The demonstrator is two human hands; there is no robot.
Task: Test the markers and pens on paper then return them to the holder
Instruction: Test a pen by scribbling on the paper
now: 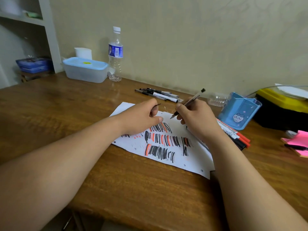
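— Which way does the pen (187,103) lie?
— Slanted: nib down-left over the paper (166,165), black end cap up-right toward the wall. The right hand (198,117) pinches its lower barrel.
— And the left hand (141,117)?
— Fingers curled round a thin dark piece (158,105), resting on the paper. The blue holder (240,112) stands to the right.

water bottle (115,54) upright | lidded tub (85,70) (blue lid) beside it | pink notes (298,142), perhaps sticky

Markers (230,131) partly hidden, pink notes (299,141) cut off
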